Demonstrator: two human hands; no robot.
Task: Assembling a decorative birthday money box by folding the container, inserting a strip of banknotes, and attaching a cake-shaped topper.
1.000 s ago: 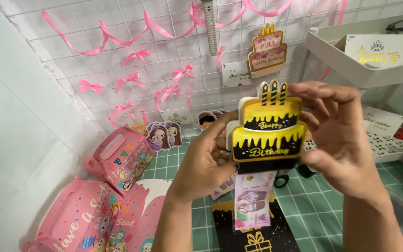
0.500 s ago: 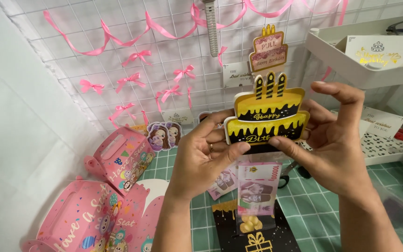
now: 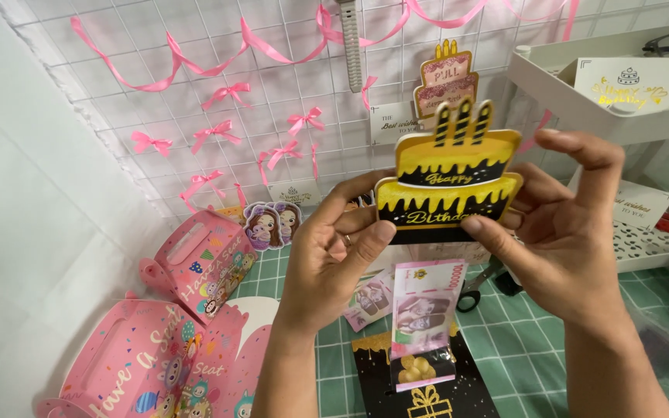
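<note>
A: Head view, nearest first: below both hands a black card with a gold bow [image 3: 426, 391] lies on the green grid mat [image 3: 629, 340]. A strip of pink banknotes in clear film [image 3: 421, 321] hangs down from between the hands onto that card.

B: And the hands themselves?

A: The left hand [image 3: 331, 259] pinches the lower left edge of the yellow and black cake-shaped card [image 3: 451, 182], thumb in front and fingers behind. The right hand [image 3: 563, 232] grips the lower right edge with its thumb, its forefinger arched above and clear of the card. The card is upright, held between both hands at chest height.

B: How much room is there around them?

A: Bare mat shows to the right of the right wrist. Under the right hand, scissors [image 3: 478, 286] lie on the mat, partly hidden. To the left of the left forearm, pink handled gift boxes with cartoon figures [image 3: 172, 340] crowd the mat's edge, one stacked behind another.

B: Further out?

A: Beyond the left hand, a round-edged sticker of two cartoon girls [image 3: 272, 223] leans at the foot of the white wire grid panel [image 3: 195, 46]. Pink ribbon bows [image 3: 226, 131] are tied across the panel, with small white printed tags among them. Just above the held card, a pink cake-shaped card [image 3: 444, 73] hangs on the grid. Up and right of the right hand, a white shelf [image 3: 582, 101] carries a white card with gold lettering [image 3: 632, 83].
</note>
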